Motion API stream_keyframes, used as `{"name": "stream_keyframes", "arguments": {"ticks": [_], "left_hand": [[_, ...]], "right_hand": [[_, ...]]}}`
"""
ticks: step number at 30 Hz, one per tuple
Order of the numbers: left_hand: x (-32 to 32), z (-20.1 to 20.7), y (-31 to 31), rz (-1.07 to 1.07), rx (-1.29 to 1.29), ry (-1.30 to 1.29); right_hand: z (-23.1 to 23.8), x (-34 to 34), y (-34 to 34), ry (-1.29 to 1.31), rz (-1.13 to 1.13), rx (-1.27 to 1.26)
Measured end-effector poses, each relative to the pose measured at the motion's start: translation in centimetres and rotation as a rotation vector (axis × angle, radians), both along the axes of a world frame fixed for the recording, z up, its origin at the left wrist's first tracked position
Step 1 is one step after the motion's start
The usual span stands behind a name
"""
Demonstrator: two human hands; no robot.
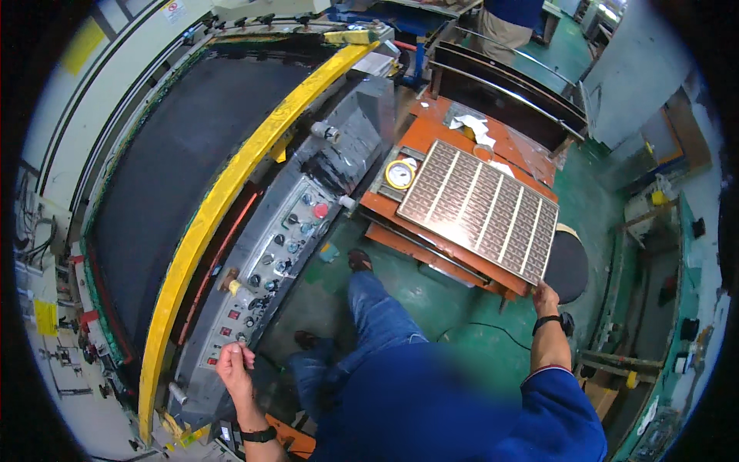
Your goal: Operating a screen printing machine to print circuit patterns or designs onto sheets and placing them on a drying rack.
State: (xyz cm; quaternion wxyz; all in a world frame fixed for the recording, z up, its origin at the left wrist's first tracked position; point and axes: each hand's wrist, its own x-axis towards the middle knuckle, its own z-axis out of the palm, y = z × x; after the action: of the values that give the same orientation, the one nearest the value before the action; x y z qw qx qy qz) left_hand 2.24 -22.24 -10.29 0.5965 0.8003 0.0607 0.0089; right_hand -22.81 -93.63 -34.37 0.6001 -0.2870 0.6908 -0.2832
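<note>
My left hand [235, 366] hovers over the lower end of a grey control panel [269, 266] with knobs, red switches and a red push button [320, 209]. Its fingers are curled in, and I see nothing between them. At the near right corner of a copper-brown circuit board panel [481, 208], my right hand [546, 297] pinches the edge. This board has rows of small repeated patterns split by pale strips. It lies tilted across an orange table [377, 206]; its far side rests among other things there.
A yellow bar [231, 173] runs along the front of a large dark screen [185, 138] in a machine at left. A round yellow tape roll [399, 175] and crumpled white paper [473, 127] lie on the table. A black stool [568, 268] stands at right; another person [508, 27] is behind.
</note>
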Motion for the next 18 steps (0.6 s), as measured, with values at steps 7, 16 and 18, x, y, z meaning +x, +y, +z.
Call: {"name": "stream_keyframes", "arguments": {"ticks": [7,16,18], "left_hand": [[0.0,0.0,-0.7,-0.008,-0.013,-0.008],[-0.1,-0.1,-1.2,-0.036,0.003,0.022],[0.0,-0.2,-1.4,-0.058,0.003,0.029]], "right_hand": [[-0.1,-1.6,-0.5,-0.201,-0.038,-0.092],[-4.6,-7.0,-0.3,0.4,0.293,-0.336],[-3.1,-5.4,0.1,0.886,0.582,-0.376]]}}
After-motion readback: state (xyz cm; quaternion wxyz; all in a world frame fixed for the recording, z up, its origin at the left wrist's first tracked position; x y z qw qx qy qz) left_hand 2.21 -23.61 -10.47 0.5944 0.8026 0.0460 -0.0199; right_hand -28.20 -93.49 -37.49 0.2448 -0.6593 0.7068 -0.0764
